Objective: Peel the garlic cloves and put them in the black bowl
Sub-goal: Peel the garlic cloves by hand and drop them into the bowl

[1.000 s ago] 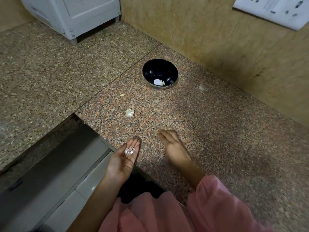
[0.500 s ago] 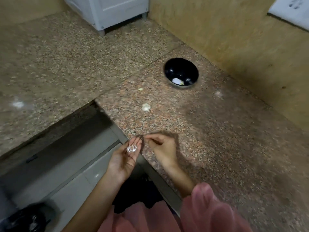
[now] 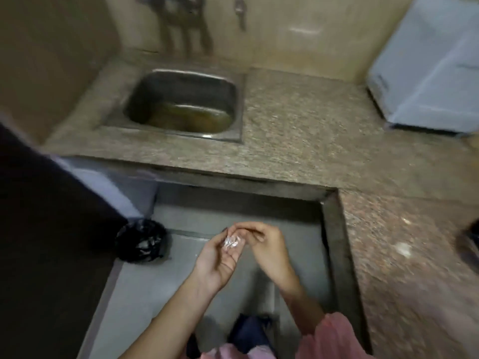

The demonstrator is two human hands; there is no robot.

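My left hand point(image 3: 220, 257) is held palm up over the floor, and a small heap of white garlic skins point(image 3: 232, 242) lies on its cupped fingers. The curled fingers of my right hand point(image 3: 267, 247) meet the left fingertips and pinch at the skins. A whitish garlic clove point(image 3: 403, 248) lies blurred on the reddish granite counter point(image 3: 414, 294) to the right. A dark shape cut off by the right edge looks like the black bowl point(image 3: 470, 244).
A steel sink point(image 3: 181, 104) holding brownish water is set in the far counter. On the floor to the left stands a bin lined with a black bag point(image 3: 141, 240). A grey appliance point(image 3: 425, 73) occupies the back right corner. A dark panel fills the left side.
My head has turned left, from the bowl and counter to the sink and floor. Both hands came together, and the right fingers now close over the skins in the left hand.
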